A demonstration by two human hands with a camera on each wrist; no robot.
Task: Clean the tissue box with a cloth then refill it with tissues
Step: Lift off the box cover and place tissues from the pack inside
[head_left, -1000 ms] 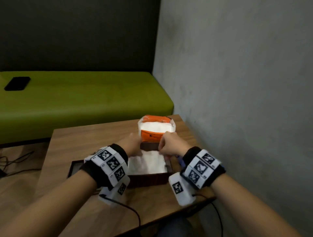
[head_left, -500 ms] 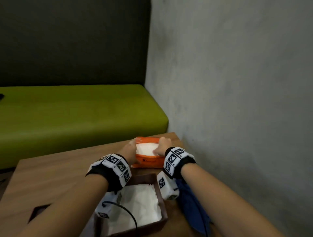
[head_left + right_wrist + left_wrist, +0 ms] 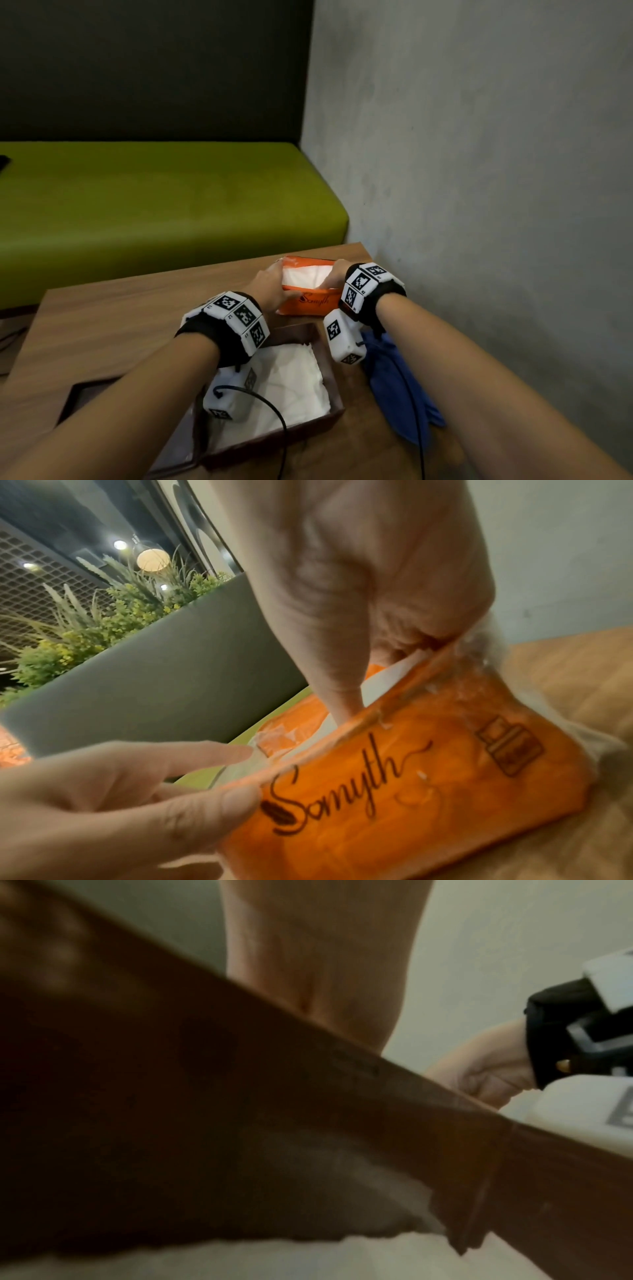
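Both hands, left hand [image 3: 270, 284] and right hand [image 3: 334, 274], grip the orange tissue pack [image 3: 310, 301]; their fingertips hide inside. The left wrist picture is blurry.

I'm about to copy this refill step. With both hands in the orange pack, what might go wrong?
1. The right hand digs into the tissues; they may crumple or tear.
2. The left hand pinches the thin pack; it may rip or slide.
3. The box already holds tissues; more may overfill it.

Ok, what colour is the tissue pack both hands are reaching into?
Orange, with dark script lettering, the tissue pack shows best in the right wrist view.
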